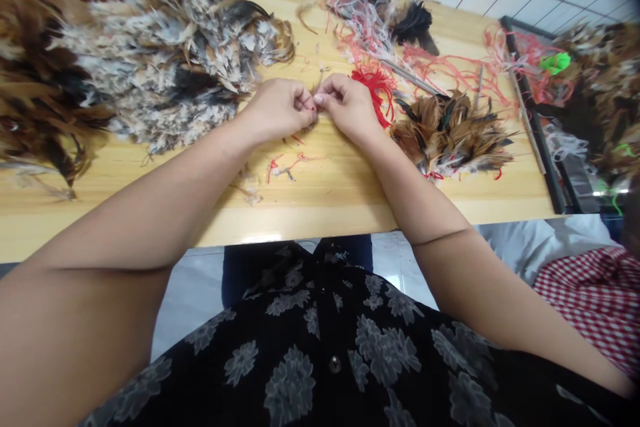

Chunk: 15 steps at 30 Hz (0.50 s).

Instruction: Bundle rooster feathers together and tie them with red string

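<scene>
My left hand and my right hand meet fingertip to fingertip over the wooden table. Both are closed in a pinch on a small tuft of feathers between them, with a bit of red thread at the fingertips. A bunch of red thread lies just right of my right hand. A bundle of brown feathers sits further right.
A big heap of grey, white and brown feathers covers the table's left. Tangled pink and white strings lie at the back. Red thread scraps litter the front. A dark tray with feathers stands at right.
</scene>
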Each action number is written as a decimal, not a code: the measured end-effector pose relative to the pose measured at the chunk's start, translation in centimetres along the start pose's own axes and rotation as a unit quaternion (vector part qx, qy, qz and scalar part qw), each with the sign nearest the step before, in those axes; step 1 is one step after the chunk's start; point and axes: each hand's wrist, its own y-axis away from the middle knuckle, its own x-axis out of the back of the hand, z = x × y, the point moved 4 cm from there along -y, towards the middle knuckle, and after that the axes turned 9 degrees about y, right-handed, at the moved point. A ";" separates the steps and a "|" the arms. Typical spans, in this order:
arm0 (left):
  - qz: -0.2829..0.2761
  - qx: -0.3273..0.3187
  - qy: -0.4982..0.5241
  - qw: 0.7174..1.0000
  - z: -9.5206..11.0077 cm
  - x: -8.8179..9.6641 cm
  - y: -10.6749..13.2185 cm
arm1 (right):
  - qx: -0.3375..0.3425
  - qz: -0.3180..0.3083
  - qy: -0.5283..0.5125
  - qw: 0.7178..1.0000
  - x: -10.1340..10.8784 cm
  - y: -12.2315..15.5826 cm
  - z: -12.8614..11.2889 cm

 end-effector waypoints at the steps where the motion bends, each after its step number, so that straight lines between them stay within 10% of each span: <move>1: 0.004 -0.006 -0.021 1.000 0.2 0.1 0.0 | -0.003 0.000 -0.012 1.000 0.0 -0.2 0.5; 15: -0.022 0.023 0.038 0.999 -0.1 0.5 -0.4 | -0.007 -0.033 -0.074 0.997 -0.1 -0.5 1.5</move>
